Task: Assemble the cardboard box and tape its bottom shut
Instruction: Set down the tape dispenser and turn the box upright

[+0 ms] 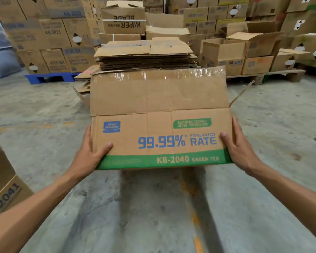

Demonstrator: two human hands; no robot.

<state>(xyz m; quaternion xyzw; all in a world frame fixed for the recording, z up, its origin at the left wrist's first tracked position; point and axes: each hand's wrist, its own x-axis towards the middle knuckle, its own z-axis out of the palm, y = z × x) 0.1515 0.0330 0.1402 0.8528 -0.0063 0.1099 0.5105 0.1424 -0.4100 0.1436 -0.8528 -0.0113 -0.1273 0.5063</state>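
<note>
I hold a brown cardboard box [159, 123] in the air in front of me, above the concrete floor. Its near face reads "99.99% RATE" and "KB-2040 GREEN TEA" over a green band. The near flap stands up, with old clear tape along its top edge. Side flaps stick out at left and right. My left hand [92, 152] grips the box's left edge, thumb on the printed face. My right hand [239, 147] grips the right edge the same way. The box's inside and underside are hidden. No tape roll is in view.
A stack of flattened cartons [146, 55] lies straight ahead behind the box. Stacked boxes on a blue pallet [49, 77] stand at left, more on a wooden pallet [266, 73] at right. An open carton [2, 179] sits at my near left.
</note>
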